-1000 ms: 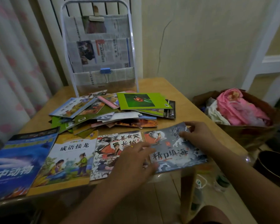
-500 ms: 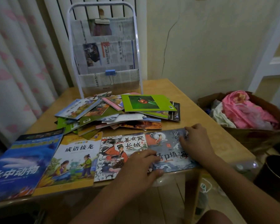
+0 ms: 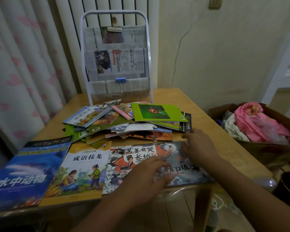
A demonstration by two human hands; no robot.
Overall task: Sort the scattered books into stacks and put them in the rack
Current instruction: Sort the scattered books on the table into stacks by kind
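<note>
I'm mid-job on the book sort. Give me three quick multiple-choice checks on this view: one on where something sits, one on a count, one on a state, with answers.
1. Where does the rack stand?
A. At the table's far edge, behind the loose pile
B. On the floor to the right
C. At the near edge

2. How many books lie side by side in the front row?
A. Two
B. Four
C. Six

3. What are the hands doing?
A. Both lifted clear of the books
B. Both resting flat on the grey book
C. One holding the ladybird book up

Answers:
1 A: the rack rises behind the loose pile.
2 B: blue book, yellow book, red-and-white book and grey book.
3 B: left hand and right hand lie open on the grey book, nothing lifted.
</note>
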